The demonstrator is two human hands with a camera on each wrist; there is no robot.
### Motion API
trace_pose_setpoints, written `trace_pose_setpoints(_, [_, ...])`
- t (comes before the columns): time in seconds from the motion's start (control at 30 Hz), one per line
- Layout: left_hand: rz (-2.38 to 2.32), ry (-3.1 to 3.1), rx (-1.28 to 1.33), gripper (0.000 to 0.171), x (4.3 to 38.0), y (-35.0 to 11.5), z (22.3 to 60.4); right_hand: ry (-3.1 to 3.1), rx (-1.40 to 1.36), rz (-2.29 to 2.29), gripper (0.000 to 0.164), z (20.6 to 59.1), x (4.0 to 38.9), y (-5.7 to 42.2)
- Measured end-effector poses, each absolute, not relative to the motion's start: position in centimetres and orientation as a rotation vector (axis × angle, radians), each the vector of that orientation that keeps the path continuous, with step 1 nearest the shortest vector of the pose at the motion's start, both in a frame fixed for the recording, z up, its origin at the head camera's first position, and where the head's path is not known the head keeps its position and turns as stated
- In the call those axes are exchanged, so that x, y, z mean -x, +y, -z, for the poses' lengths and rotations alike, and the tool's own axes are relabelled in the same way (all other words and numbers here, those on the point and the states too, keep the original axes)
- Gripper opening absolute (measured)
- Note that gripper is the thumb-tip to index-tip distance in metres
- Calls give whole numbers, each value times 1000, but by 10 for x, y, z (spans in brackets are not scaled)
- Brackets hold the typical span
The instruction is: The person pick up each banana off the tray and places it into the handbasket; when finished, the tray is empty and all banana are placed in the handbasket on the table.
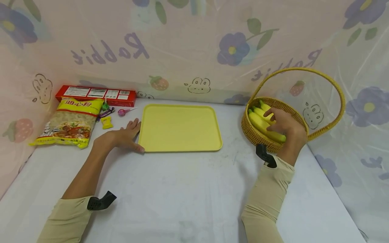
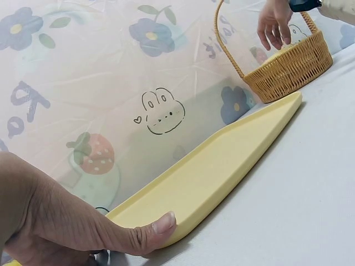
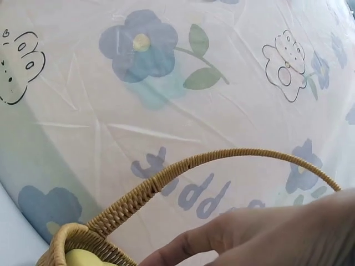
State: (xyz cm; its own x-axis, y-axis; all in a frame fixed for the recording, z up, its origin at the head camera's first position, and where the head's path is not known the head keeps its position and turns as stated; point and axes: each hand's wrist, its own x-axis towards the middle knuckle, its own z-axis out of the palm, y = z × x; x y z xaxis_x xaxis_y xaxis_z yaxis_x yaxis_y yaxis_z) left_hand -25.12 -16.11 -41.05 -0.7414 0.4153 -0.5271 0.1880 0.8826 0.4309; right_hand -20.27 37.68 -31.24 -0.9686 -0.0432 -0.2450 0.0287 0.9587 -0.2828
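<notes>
My left hand (image 1: 126,135) lies at the left edge of a yellow rectangular tray (image 1: 181,129), its fingers extended. In the left wrist view the thumb (image 2: 161,227) rests on the tray's near corner. My right hand (image 1: 285,123) reaches under the handle of a wicker basket (image 1: 248,132), over yellow bananas (image 1: 260,122) with green tips. Its fingers hang loosely bent and hold nothing that I can see. Whether a fingertip touches a banana is unclear. The right wrist view shows part of the hand (image 3: 260,238) beside the basket handle (image 3: 199,159), with the fingertips cut off.
Left of the tray lie a yellow printed food bag (image 1: 73,121), a red box (image 1: 121,98), a pink lollipop (image 1: 122,112), a yellow wrapped candy (image 1: 106,123) and other small sweets. A printed rabbit-and-flower curtain (image 1: 182,50) hangs behind the white table (image 1: 170,195).
</notes>
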Motion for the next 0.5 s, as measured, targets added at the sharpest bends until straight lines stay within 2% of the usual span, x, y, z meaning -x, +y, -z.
trace_pose_setpoints(0.33, [-486,2402,-436,129,251,-161,410,2900,-81,408,44,321,208,383])
trace_pose_setpoints(0.5, [-477,2403,-436,129,251,-160,412,2923,-44,415,41,319,208,380])
